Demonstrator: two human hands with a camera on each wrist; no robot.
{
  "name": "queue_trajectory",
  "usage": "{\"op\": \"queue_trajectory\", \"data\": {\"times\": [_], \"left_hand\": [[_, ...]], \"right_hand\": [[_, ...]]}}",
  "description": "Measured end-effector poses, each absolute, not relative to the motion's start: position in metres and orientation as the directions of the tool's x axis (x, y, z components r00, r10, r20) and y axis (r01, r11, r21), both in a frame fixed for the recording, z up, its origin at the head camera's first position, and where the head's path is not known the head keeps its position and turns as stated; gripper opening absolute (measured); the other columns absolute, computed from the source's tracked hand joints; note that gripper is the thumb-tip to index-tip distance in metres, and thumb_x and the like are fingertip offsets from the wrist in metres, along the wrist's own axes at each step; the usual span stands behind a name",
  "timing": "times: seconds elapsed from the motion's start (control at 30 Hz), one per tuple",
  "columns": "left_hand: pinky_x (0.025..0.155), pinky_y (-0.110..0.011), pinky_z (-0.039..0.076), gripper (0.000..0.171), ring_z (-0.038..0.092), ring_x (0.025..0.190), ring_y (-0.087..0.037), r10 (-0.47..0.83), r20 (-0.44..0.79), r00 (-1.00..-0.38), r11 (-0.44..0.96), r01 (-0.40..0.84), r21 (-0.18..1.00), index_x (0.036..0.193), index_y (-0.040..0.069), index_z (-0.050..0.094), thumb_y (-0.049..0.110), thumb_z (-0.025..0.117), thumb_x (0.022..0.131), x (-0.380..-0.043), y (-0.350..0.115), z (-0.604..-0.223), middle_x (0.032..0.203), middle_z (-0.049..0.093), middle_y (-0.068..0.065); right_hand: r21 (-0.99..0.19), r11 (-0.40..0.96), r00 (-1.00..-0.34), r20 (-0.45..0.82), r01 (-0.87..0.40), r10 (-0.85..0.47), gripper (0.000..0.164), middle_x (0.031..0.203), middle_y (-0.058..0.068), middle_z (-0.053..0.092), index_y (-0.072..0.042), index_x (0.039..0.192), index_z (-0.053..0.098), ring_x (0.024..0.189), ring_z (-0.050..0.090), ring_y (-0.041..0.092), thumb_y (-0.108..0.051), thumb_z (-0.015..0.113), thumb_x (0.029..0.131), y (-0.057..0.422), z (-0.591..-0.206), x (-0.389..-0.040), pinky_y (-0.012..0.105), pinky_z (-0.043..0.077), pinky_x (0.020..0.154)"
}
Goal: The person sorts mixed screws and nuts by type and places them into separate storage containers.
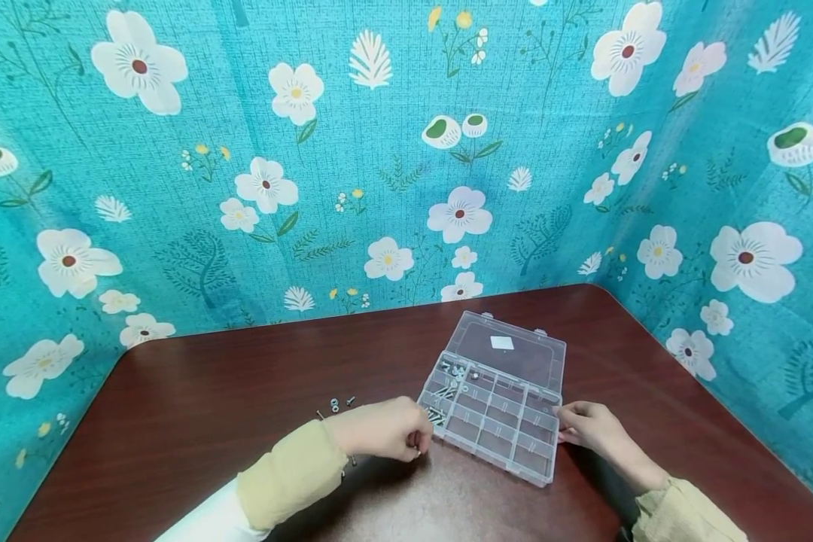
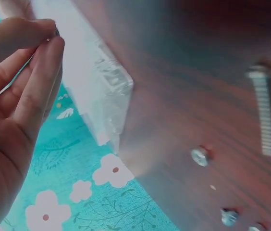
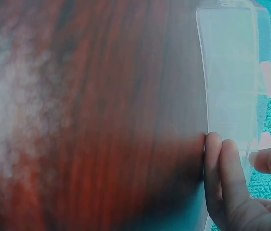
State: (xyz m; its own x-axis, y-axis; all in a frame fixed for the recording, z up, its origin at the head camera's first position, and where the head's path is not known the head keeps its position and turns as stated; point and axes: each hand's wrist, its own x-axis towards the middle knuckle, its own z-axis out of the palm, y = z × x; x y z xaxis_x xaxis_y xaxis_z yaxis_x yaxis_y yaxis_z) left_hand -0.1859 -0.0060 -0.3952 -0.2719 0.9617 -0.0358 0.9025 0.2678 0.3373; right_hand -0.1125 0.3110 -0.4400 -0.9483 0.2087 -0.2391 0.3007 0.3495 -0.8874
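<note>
The left hand [image 1: 394,430], pinching a tiny metal piece [image 2: 57,33] near the left side of the clear compartment box [image 1: 488,455], should be light-fingered, while the right hand [image 1: 592,430], gripping the box's right wall, should brace it.

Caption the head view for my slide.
Right hand holds the edge of an open divided box; left hand pinches a small part near its corner.

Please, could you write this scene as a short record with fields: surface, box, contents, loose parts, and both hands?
Surface: dark reddish-brown wood-grained table
Box: clear rectangular plastic compartment box, lid open
Contents: silver metal fasteners, mostly in the left column
Loose parts: threaded silver metal bolt, smaller metal pieces
Left hand: pinches a tiny object, type unclear, near the box's front-left corner
Right hand: holds the box's right edge
</note>
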Motion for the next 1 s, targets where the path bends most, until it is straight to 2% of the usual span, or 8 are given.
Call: {"op": "queue_trajectory", "data": {"times": [0.2, 0.6, 0.83, 1.0], "left_hand": [[0.058, -0.009, 0.041, 0.008, 0.048, 0.063, 0.0, 0.924, 0.009, -0.383, 0.338, 0.826, 0.451, 0.076, 0.009, 0.067, 0.001, 0.067, 0.076, -0.198, 0.012, -0.385, 0.069, 0.054, 0.01], [0.063, -0.011, 0.044, 0.007, 0.054, 0.066, -0.001, 0.846, 0.151, -0.512, 0.357, 0.753, 0.553, 0.077, 0.01, 0.065, 0.004, 0.067, 0.078, -0.214, 0.045, -0.37, 0.076, 0.061, 0.003], [0.064, -0.012, 0.045, 0.005, 0.055, 0.067, -0.002, 0.776, 0.135, -0.616, 0.418, 0.663, 0.621, 0.081, 0.008, 0.067, 0.004, 0.068, 0.078, -0.222, 0.062, -0.37, 0.073, 0.061, 0.005], [0.065, -0.013, 0.045, 0.005, 0.055, 0.067, -0.003, 0.753, 0.112, -0.648, 0.439, 0.623, 0.648, 0.082, 0.01, 0.067, 0.005, 0.067, 0.079, -0.231, 0.075, -0.376, 0.073, 0.06, 0.006]], "right_hand": [[-0.884, 0.346, -0.944, -0.25, 0.313, 0.214, 0.038, 0.08, 0.009, 0.059, 0.024, 0.103, 0.046, 0.066, 0.059, 0.011, -0.011, 0.049, 0.091, 0.31, -0.44, -0.112, 0.026, 0.052, 0.062], [-0.89, 0.345, -0.949, -0.237, 0.298, 0.208, 0.037, 0.078, 0.007, 0.058, 0.024, 0.102, 0.047, 0.066, 0.058, 0.011, -0.011, 0.05, 0.091, 0.309, -0.439, -0.112, 0.025, 0.052, 0.062], [-0.886, 0.353, -0.948, -0.238, 0.301, 0.212, 0.037, 0.08, 0.008, 0.058, 0.023, 0.102, 0.048, 0.067, 0.058, 0.011, -0.012, 0.05, 0.091, 0.309, -0.438, -0.113, 0.026, 0.052, 0.063], [-0.879, 0.361, -0.944, -0.242, 0.311, 0.224, 0.038, 0.08, 0.007, 0.058, 0.022, 0.103, 0.048, 0.066, 0.058, 0.01, -0.013, 0.05, 0.091, 0.31, -0.44, -0.112, 0.026, 0.052, 0.063]]}}
